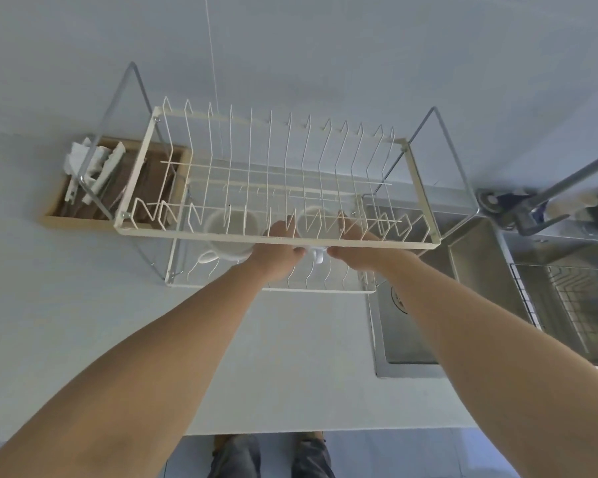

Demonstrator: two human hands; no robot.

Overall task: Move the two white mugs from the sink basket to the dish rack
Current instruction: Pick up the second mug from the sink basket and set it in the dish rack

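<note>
A cream two-tier wire dish rack [418, 188] stands on the white counter. On its lower tier, under the upper grid, one white mug [230, 236] stands upright at the left, handle toward me. A second white mug [313, 224] sits to its right, handle [319, 256] pointing at me. My left hand [277, 255] wraps the second mug's left side and my right hand [356, 248] its right side; both reach in beneath the upper tier's front bar. The sink basket [573, 305], a dark wire one, rests in the steel sink at the far right.
A wooden tray [84, 219] with utensils and crumpled paper lies behind the rack's left end. The steel sink [411, 339] and its tap [532, 215] are on the right. The counter's front edge runs below my forearms, with my legs beyond it.
</note>
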